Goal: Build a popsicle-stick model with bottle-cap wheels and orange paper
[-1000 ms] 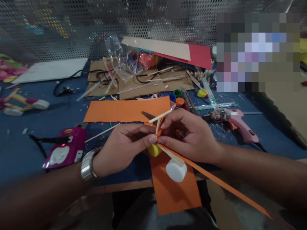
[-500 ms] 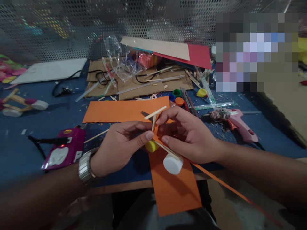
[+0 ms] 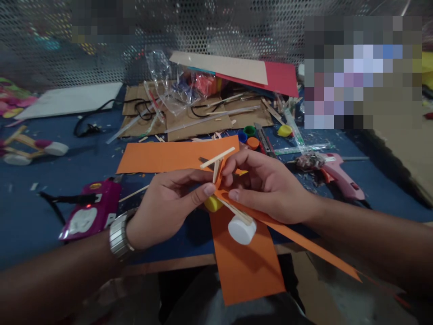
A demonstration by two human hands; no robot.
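Observation:
My left hand (image 3: 179,198), with a metal watch at the wrist, is closed on a small frame of wooden sticks (image 3: 217,163). Attached to the frame are a white bottle cap (image 3: 242,229) and a yellow cap (image 3: 213,203). My right hand (image 3: 270,187) pinches a narrow orange paper strip (image 3: 304,241) against the sticks; its long end slants down to the right under my forearm. Below the frame an orange paper sheet (image 3: 248,275) hangs over the table's front edge. Another orange paper piece (image 3: 169,155) lies flat behind my hands.
A pink glue gun (image 3: 341,176) lies at right, and a purple device (image 3: 91,210) with a red light at left. Behind are a box cutter (image 3: 265,140), loose caps (image 3: 249,131), cardboard (image 3: 189,126) and a plastic bag (image 3: 169,90). Another stick frame (image 3: 25,146) stands far left.
The orange strip has turned so that more of its width shows along its free end. The stick frame and white cap have shifted slightly left. Both hands keep their hold.

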